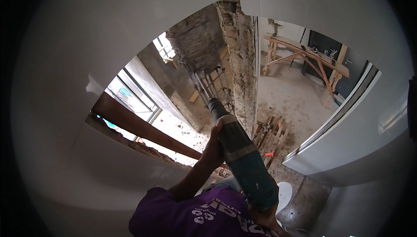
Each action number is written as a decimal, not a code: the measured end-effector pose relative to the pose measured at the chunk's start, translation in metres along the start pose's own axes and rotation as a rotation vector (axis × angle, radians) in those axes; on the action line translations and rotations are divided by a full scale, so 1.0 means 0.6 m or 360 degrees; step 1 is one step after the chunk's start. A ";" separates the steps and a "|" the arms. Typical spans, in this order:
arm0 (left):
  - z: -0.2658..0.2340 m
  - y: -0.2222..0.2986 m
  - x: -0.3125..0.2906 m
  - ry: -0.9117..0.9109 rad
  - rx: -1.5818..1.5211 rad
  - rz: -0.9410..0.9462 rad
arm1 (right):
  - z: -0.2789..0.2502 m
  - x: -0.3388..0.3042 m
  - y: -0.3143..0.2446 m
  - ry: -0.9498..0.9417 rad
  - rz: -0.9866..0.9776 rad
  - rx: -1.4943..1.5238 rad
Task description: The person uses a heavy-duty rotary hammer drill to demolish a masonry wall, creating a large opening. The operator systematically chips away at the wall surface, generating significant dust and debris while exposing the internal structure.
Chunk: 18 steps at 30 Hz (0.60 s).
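A teal and black demolition hammer (245, 163) slants up through the middle of the view, away from my body. My left hand (213, 148) is closed around its front body, thumb lying along the casing. At the rear end my right hand (265, 219) grips it, its fingers partly hidden behind the tool and at the lower edge. The black nose (216, 106) points at a broken concrete beam (195, 41), where thin metal bars (219, 80) stick out. Whether the bit touches the concrete, I cannot tell.
A rough, chipped wall edge (241, 54) stands right of the beam. Loose wood scraps (271, 137) lie on the dusty floor. A wooden bench (304, 52) stands beyond the doorway. On the left, a brown timber (143, 126) crosses an opening in the white tiled wall (78, 85).
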<state>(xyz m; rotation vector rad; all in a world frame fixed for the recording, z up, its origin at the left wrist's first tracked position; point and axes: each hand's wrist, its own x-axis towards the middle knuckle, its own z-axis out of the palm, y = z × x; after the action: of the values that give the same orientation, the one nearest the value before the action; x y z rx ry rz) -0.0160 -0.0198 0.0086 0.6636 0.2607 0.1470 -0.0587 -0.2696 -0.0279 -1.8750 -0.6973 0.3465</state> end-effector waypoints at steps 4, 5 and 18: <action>0.003 -0.009 0.015 0.0048 -0.0026 0.0008 | -0.010 0.001 0.022 -0.0058 0.0112 0.0079; 0.004 -0.009 0.016 0.0018 -0.0023 0.0001 | -0.013 0.001 0.028 -0.0066 0.0139 0.0099; 0.061 -0.011 0.050 0.0045 -0.0054 0.0052 | -0.095 0.044 0.050 -0.0038 0.0096 0.0534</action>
<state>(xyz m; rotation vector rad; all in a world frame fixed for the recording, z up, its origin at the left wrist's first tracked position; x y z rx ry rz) 0.0234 -0.0402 0.0264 0.6327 0.2739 0.1915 0.0019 -0.3042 -0.0304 -1.5766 -0.5603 0.4938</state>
